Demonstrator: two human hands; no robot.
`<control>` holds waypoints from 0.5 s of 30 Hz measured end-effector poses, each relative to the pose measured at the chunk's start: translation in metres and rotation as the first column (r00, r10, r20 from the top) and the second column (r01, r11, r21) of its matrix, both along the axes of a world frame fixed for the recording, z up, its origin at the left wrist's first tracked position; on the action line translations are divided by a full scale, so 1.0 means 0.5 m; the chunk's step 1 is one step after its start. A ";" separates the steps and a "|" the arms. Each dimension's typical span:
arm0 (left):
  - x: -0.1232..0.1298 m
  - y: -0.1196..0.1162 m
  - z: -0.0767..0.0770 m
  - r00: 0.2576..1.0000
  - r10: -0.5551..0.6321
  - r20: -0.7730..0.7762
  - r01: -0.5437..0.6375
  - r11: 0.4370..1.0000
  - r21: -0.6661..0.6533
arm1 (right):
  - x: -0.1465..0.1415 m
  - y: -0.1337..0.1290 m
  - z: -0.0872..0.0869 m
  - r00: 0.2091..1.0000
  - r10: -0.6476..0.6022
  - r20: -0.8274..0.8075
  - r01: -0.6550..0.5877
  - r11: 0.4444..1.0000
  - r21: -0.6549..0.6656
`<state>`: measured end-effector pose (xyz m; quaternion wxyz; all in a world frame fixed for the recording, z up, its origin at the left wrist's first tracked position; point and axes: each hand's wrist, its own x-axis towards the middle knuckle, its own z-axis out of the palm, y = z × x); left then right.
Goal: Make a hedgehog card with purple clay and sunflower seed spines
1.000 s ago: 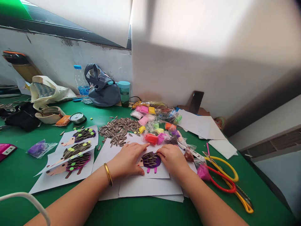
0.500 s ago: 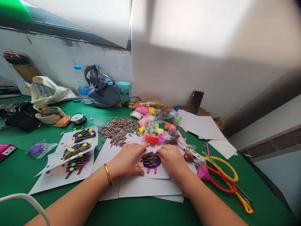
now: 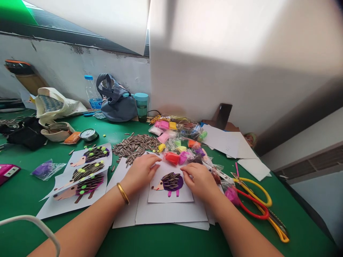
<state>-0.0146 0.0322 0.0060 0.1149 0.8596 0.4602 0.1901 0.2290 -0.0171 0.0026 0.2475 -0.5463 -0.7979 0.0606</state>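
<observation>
A hedgehog picture [image 3: 170, 197] on white paper lies between my hands. Its purple clay body [image 3: 180, 182] carries rows of striped sunflower seeds [image 3: 170, 181], with bare purple along the right side. The face is peach and the legs pink. My left hand [image 3: 143, 173] is just left of the picture, above the paper, fingers apart and nothing seen in them. Over the picture's upper right edge hovers my right hand [image 3: 200, 181], loosely curled, thumb and fingertips slightly apart, with nothing visible in it. Behind the left hand lies a heap of sunflower seeds [image 3: 139, 144].
Finished-looking hedgehog pictures [image 3: 91, 185] lie at left. Wrapped coloured clay packets [image 3: 171, 157] spread behind the hands. Scissors with yellow handles [image 3: 268, 194] and a red-handled pair [image 3: 264, 216] lie at right. A blue bag [image 3: 119, 107], cup [image 3: 141, 107] and phone [image 3: 224, 116] stand along the wall.
Both hands have lifted off the hedgehog picture and moved apart: my left hand up and left, my right hand slightly right. The whole hedgehog now shows.
</observation>
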 end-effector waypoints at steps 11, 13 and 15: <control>-0.008 0.032 -0.021 0.929 0.229 -0.289 -0.164 0.958 0.234 | 0.000 0.004 -0.004 0.999 -0.018 -0.045 0.018 1.000 -0.007; -0.007 0.034 -0.021 0.928 0.253 -0.273 -0.184 0.949 0.255 | 0.001 0.004 -0.005 0.999 -0.015 -0.049 0.015 1.000 0.000; -0.005 0.034 -0.020 0.938 0.264 -0.223 -0.201 0.941 0.271 | 0.001 0.004 -0.004 0.998 -0.012 -0.055 0.013 1.000 0.010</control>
